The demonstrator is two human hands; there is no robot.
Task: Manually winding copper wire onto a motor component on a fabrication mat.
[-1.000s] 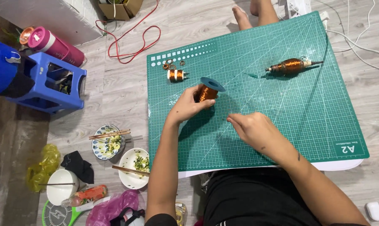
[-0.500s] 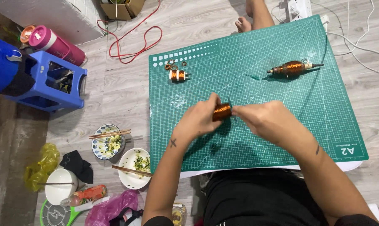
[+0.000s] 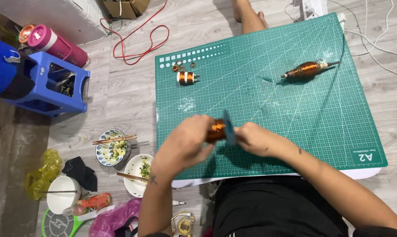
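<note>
A person sits on the floor at the near edge of a green cutting mat (image 3: 295,114), both hands raised just above it. The left hand (image 3: 185,147) is closed around a copper wire coil (image 3: 216,131), and its fingers hide most of the coil's left end. The right hand (image 3: 255,138) pinches the coil's blue end flange (image 3: 228,126) from the other side; motion blur makes the fingertips hard to make out.

Near the mat's far left corner lies a small copper coil with white bands (image 3: 186,77), just beside some tiny rings (image 3: 178,67) too small to identify. Toward the far right corner lies a long spindle-shaped copper winding (image 3: 307,70). Off the mat's left edge sit two bowls with chopsticks (image 3: 115,147) on the wooden floor, and a blue plastic stool (image 3: 53,83).
</note>
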